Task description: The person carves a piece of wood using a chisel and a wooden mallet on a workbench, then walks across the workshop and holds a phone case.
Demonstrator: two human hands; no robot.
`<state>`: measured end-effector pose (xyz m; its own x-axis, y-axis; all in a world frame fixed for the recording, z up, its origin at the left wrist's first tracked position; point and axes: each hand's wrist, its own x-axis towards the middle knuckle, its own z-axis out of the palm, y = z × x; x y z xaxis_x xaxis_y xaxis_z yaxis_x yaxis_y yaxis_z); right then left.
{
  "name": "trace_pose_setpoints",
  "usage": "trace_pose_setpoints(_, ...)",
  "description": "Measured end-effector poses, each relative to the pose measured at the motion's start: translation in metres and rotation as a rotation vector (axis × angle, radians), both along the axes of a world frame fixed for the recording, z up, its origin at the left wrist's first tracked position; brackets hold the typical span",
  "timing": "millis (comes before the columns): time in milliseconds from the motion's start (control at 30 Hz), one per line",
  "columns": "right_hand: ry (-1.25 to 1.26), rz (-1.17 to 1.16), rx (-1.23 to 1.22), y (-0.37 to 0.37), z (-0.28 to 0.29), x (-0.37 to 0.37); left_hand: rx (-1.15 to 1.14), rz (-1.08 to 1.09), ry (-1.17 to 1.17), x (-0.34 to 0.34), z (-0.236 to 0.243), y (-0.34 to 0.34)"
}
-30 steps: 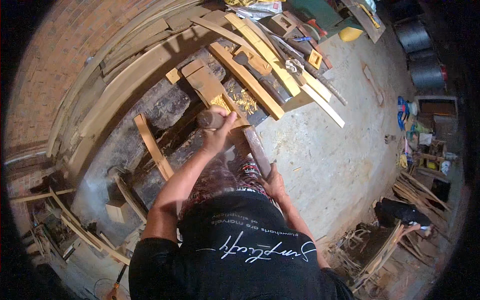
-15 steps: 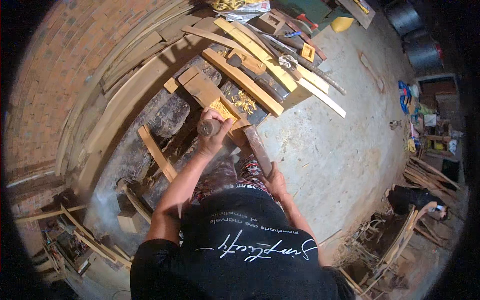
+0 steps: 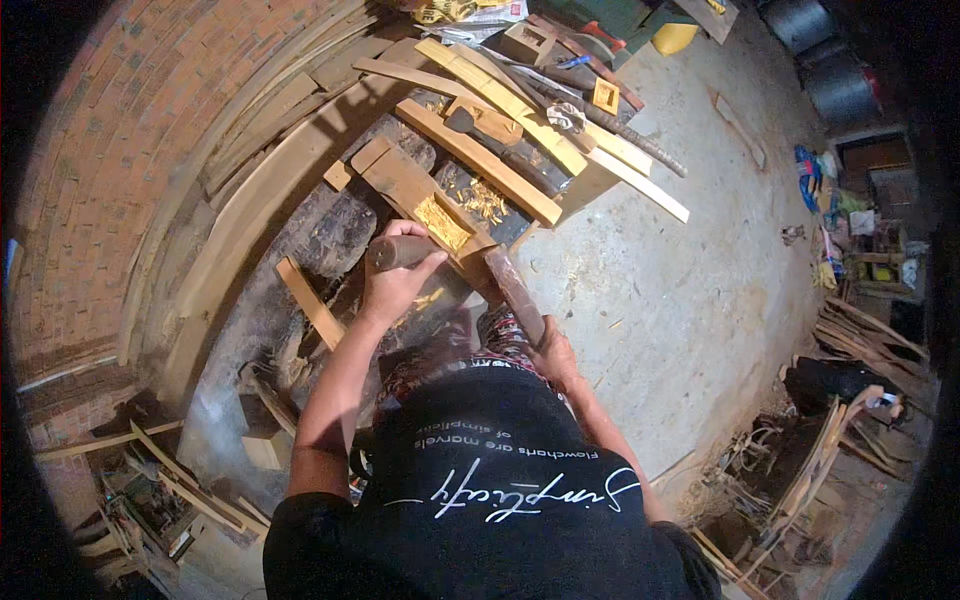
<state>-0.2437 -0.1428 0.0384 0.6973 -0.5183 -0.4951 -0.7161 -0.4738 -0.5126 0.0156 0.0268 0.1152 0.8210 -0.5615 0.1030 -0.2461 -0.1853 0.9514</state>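
My left hand (image 3: 396,285) is closed around the thick, round brown wooden handle of a chisel (image 3: 394,253). The handle leans left, and its blade is hidden. Just beyond the hand, a long wooden workpiece (image 3: 405,180) lies at a slant, with yellow chips (image 3: 440,222) in its rectangular hollow. My right hand (image 3: 555,352) grips the near end of a dark, flat-sided wooden mallet (image 3: 516,293). The mallet's far end is by the workpiece's near right end; whether they touch I cannot tell.
Right of the workpiece lie a wooden bar (image 3: 478,162), a dark-bladed tool (image 3: 500,148) and several pale strips (image 3: 550,140). A loose stick (image 3: 308,302) rests on the rough dark log (image 3: 325,235). Planks line the brick wall (image 3: 130,130). Bent wood pieces (image 3: 800,490) stand at lower right.
My left hand has drawn back left from the hollow, and the chisel handle has tipped further left. More chips in the hollow show. My right hand and the mallet have barely shifted.
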Motion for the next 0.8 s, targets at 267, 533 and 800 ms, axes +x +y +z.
trace_pose_setpoints(267, 0.0, -0.01, 0.071, -0.005, 0.007, 0.001, -0.008, -0.107, 0.02, -0.016, -0.001, 0.01)
trace_pose_setpoints(533, 0.006, 0.013, 0.056, -0.015, 0.009, 0.0, -0.08, -0.033, 0.071, -0.024, -0.006, 0.012)
trace_pose_setpoints(800, -0.003, 0.065, 0.012, -0.028, 0.01, 0.001, -0.123, 0.015, 0.078, -0.029, -0.006, 0.016)
